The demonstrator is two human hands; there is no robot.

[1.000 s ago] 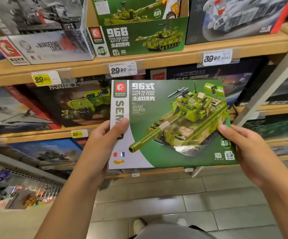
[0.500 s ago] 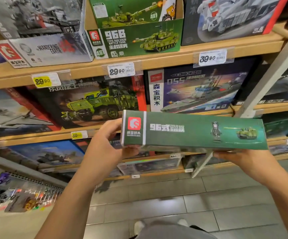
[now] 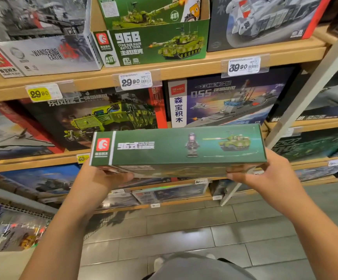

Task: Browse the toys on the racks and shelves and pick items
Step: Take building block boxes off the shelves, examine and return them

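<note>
Holding a green tank box flat in the air before the shelves, we present its long narrow side face toward the camera; that face shows a red logo at its left end and a small figure and tank toward its right end. Our left hand grasps the box's left end, thumb curled across the underside. Our right hand grasps the right end, thumb beneath, with the other fingers hidden behind the box. The box touches no shelf.

Behind it, on the middle shelf, stand a camouflage truck box and, to its right, a warship box. On the upper shelf, a green 96B tank display carton sits between a grey Wandering Earth box and a grey vehicle box. Price tags reading 29.90 and 39.90 hang on that shelf's front edge. Grey floor tiles lie below.
</note>
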